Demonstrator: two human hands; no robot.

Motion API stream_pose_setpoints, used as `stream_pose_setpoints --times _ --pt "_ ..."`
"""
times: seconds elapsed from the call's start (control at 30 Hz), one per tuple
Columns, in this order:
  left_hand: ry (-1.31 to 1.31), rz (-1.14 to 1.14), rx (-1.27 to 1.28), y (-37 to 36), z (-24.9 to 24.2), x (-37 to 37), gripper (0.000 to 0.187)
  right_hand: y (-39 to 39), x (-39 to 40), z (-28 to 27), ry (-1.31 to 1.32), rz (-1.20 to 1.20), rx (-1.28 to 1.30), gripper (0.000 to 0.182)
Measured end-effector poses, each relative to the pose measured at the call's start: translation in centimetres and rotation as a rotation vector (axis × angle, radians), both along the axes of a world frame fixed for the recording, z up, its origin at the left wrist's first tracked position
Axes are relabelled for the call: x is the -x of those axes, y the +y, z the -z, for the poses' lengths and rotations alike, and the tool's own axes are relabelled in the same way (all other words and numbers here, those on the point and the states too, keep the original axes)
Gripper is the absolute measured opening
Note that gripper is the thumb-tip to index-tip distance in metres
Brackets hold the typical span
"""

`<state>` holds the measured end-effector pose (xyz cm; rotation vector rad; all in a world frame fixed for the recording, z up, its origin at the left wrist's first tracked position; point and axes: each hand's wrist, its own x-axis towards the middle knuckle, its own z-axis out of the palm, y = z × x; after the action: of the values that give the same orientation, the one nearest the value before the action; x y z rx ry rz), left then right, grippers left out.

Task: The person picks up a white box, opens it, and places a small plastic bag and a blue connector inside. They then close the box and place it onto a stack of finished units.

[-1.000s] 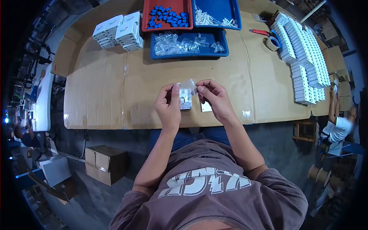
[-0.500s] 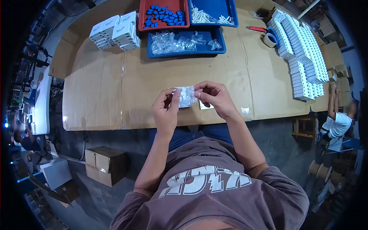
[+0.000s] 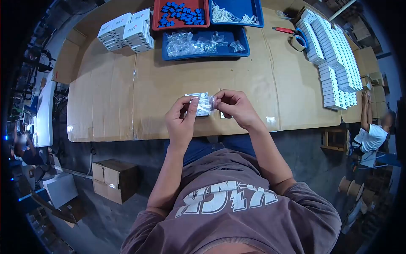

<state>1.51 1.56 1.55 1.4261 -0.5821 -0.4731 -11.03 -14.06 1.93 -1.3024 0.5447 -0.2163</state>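
Note:
Both hands hold one small clear plastic bag (image 3: 202,104) with a white part inside it, just above the near edge of the cardboard-covered table (image 3: 127,97). My left hand (image 3: 181,119) pinches the bag's left end with thumb and fingers. My right hand (image 3: 236,108) pinches its right end. A small white card (image 3: 223,115) lies on the table under my right hand, mostly hidden.
At the table's far side stand a red tray of blue parts (image 3: 182,13), a blue tray of white parts (image 3: 235,12) and a blue tray of clear bags (image 3: 205,42). White boxes are stacked far left (image 3: 126,31) and in rows at right (image 3: 334,55). Tape roll (image 3: 299,42). Another person sits at right (image 3: 372,135).
The bag has turned from upright to lying sideways between my hands, and both hands have closed in on its two ends.

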Motion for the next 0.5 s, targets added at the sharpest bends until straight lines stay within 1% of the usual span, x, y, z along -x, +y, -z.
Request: stream_pose_setpoints --times 0.1,0.17,0.3,0.5 --pt "-0.064 0.001 0.006 -0.07 0.73 -0.17 0.020 0.47 -0.35 -0.79 0.041 0.044 0.044 0.016" --pt "-0.076 0.001 0.007 -0.06 0.58 -0.08 0.019 0.32 -0.19 -0.12 0.006 0.030 -0.007 0.018" --pt "-0.056 -0.035 0.007 -0.12 0.32 0.01 0.017 0.35 -0.17 0.09 -0.053 0.045 -0.082 0.022" --pt "-0.028 -0.038 0.018 -0.13 0.29 -0.05 0.017 0.28 0.04 -0.39 -0.079 0.008 -0.039 0.023"
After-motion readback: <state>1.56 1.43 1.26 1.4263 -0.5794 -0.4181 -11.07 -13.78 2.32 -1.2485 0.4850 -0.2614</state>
